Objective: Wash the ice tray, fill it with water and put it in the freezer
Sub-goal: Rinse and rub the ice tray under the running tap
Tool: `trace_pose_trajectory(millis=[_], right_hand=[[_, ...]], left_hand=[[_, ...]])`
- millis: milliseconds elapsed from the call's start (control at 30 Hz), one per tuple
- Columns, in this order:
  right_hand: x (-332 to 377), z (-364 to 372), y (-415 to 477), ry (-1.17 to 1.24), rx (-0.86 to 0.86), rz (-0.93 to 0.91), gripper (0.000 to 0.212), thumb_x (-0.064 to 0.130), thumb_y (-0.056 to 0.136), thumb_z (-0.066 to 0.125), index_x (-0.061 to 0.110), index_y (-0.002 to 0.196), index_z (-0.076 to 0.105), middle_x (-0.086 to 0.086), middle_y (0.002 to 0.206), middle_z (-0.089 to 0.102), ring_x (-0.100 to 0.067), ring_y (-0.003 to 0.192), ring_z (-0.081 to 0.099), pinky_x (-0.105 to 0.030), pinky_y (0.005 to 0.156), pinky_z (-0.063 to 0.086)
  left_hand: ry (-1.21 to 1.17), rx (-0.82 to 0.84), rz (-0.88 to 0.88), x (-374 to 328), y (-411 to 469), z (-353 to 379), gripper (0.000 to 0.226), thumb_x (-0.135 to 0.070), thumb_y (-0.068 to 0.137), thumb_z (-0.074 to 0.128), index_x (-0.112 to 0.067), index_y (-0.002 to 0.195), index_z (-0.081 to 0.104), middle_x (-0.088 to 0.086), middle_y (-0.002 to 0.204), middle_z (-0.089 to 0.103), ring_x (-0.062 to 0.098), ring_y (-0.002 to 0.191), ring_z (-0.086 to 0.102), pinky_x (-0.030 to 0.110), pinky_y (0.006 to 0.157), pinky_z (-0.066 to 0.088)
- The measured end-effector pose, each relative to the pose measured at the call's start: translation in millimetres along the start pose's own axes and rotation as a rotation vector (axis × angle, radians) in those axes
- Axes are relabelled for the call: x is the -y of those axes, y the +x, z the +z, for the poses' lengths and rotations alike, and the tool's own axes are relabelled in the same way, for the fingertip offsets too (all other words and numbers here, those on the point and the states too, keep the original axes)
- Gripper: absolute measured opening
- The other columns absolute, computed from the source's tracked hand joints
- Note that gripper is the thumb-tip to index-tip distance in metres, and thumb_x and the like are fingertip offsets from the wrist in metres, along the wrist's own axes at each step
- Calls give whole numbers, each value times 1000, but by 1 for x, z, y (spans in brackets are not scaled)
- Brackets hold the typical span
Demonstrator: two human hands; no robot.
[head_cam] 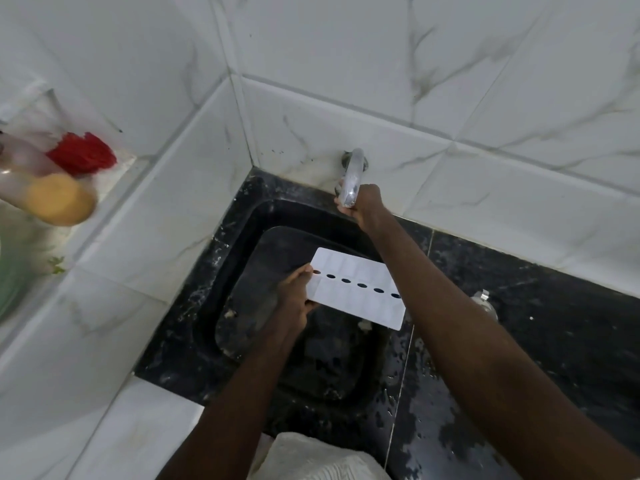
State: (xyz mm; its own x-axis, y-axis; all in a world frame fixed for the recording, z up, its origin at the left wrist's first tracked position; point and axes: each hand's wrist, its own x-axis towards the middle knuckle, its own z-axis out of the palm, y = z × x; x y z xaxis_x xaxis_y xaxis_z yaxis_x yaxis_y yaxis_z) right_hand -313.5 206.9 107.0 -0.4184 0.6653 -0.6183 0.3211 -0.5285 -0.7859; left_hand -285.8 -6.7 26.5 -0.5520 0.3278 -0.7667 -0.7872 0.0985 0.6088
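My left hand [294, 297] pinches end of white ice tray [358, 287] over black sink [242, 237]. My right hand [367, 202] grips tap [351, 178], fingers curled round spout.

White rectangular ice tray [356, 289], two cell rows, central oval holes, above black sink [256, 265]; long axis 10-to-4 o'clock.

A home kitchen: black sink [242, 216] with tap [352, 174], black counter [519, 323], white marble-look wall tiles [346, 64].

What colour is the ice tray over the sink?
White ice tray, with dark oval holes along its middle; clearest in the head view.
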Motion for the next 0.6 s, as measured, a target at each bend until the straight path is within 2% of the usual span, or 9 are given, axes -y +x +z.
trace_pose_trajectory(millis=[33, 100, 200, 300, 367, 433, 467, 533, 600], right_hand=[[0, -1, 1, -24, -12, -1, 27, 13, 101, 57, -1, 121, 67, -14, 105, 73, -27, 96, 74, -36, 86, 62], [1, -3, -3, -44, 15, 17, 26, 24, 99, 63, 5, 114, 70, -9, 101, 73, -20, 84, 72, -35, 83, 62], [-1, -7, 0, -52, 29, 30, 29, 30, 97, 63, 7, 113, 70, -8, 101, 71, -20, 88, 68, -38, 90, 60], [0, -9, 1, -71, 20, 25, 30, 26, 96, 63, 3, 115, 71, -10, 97, 69, -22, 87, 65, -39, 91, 60], [2, -8, 2, -78, 10, 20, 17, 17, 94, 66, 4, 105, 69, -13, 89, 66, -22, 77, 61, -35, 76, 61], [2, -8, 6, -86, -24, -3, 7, 5, 92, 65, 2, 97, 64, -16, 84, 60, -20, 63, 53, -29, 54, 46], [1, -9, 10, -87, -24, -18, 4, 3, 93, 62, 1, 96, 60, -16, 83, 58, -19, 60, 50, -28, 52, 40], [2, -8, 8, -93, 3, -22, 7, 8, 97, 56, 1, 97, 56, -12, 80, 58, -18, 61, 53, -24, 50, 44], [4, -6, 5, -128, -5, -34, 15, 8, 96, 56, -1, 84, 54, -10, 72, 55, -18, 55, 49, -19, 44, 41]], left_hand=[[-6, 10, 0, 0, -2, 2, 13, -18, 102, 66, -13, 112, 72, 13, 102, 70, 27, 88, 65, 35, 62, 54], [-6, 19, -4, 1, -3, 6, 17, -19, 102, 66, -12, 116, 72, 14, 106, 70, 29, 94, 65, 34, 62, 54], [-2, 17, -14, 0, -5, 10, 9, -21, 101, 68, -17, 107, 73, 15, 112, 71, 31, 99, 66, 35, 61, 54], [-6, 18, -22, -2, -6, 14, 7, -19, 101, 67, -21, 97, 73, 12, 106, 72, 27, 92, 68, 37, 65, 56], [-10, 25, -22, -4, -8, 17, 10, -19, 102, 66, -22, 95, 71, 8, 100, 72, 23, 87, 68, 38, 65, 56], [3, 26, -17, -5, -9, 20, 10, -19, 103, 65, -23, 94, 71, 7, 98, 72, 21, 85, 68, 36, 63, 56], [10, 27, -12, -5, -10, 20, 10, -20, 103, 65, -23, 95, 71, 8, 100, 72, 21, 85, 68, 36, 62, 56], [21, 24, -9, -6, -11, 22, 8, -21, 102, 66, -23, 96, 71, 10, 107, 72, 22, 87, 68, 35, 61, 55], [21, 16, -12, -8, -11, 24, 7, -21, 102, 67, -23, 96, 72, 11, 110, 72, 24, 90, 69, 35, 60, 56]])
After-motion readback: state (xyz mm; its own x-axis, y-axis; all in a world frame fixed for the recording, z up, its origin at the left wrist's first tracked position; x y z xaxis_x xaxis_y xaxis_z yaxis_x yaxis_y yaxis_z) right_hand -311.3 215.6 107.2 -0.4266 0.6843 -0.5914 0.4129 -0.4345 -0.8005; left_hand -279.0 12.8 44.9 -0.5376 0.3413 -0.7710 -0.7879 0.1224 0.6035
